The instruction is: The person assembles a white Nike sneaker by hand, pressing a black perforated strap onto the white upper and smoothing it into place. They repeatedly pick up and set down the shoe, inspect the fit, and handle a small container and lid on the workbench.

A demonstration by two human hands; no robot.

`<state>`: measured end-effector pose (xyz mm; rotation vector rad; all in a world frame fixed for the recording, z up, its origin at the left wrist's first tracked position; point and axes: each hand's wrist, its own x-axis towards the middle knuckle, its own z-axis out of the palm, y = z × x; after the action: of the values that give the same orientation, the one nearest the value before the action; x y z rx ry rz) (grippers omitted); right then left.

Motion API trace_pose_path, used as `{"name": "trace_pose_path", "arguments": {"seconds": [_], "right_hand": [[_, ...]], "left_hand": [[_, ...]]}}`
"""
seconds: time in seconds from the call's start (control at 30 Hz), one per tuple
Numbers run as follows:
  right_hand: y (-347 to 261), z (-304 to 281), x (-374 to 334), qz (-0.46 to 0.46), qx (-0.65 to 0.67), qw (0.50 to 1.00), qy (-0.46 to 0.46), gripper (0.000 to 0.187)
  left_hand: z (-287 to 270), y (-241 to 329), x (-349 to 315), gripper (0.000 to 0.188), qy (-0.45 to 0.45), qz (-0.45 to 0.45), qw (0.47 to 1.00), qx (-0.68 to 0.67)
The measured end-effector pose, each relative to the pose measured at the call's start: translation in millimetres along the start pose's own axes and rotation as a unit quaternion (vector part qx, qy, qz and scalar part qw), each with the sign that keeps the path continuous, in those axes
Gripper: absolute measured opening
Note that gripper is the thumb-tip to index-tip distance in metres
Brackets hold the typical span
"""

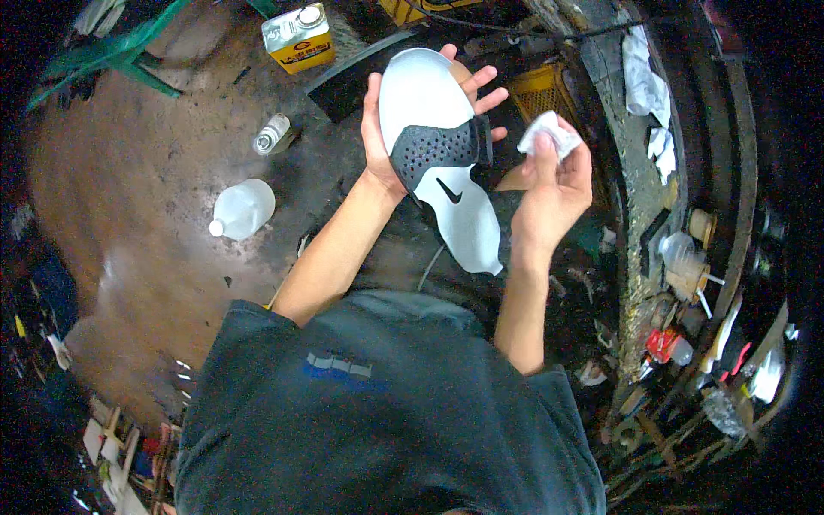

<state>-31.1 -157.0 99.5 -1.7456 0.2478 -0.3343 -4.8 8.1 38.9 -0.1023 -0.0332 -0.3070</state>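
one shoe upper (442, 163), two hands, left hand (382, 129), right hand (554, 189)

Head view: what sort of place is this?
Probably a shoe-repair or shoemaking workshop. The left hand holds a white and black shoe upper, the right hand a white wad. A yellow metal can and clear plastic bottle stand on the stained floor.

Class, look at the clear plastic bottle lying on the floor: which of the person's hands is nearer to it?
Left. The left hand, holding the shoe upper, is right of and above the bottle. The right hand, holding a white cloth, lies farther right, beyond the upper.
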Motion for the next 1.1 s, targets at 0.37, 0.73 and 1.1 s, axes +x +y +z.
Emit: {"name": "trace_pose_path", "arguments": {"seconds": [0.37, 0.73, 1.1], "right_hand": [[37, -30, -35, 0.007, -0.043, 0.961, -0.273, 0.024], [-11, -40, 95, -0.318, -0.199, 0.841, -0.390, 0.027], [-43, -91, 88, -0.288, -0.167, 0.924, -0.186, 0.026]], "left_hand": [[25, -6, 8, 0.087, -0.031, 0.089, 0.996, 0.011], [52, 23, 17, 0.112, 0.000, -0.205, 0.970, 0.127], [37, -21, 3, 0.109, -0.011, -0.328, 0.938, 0.110]]}}
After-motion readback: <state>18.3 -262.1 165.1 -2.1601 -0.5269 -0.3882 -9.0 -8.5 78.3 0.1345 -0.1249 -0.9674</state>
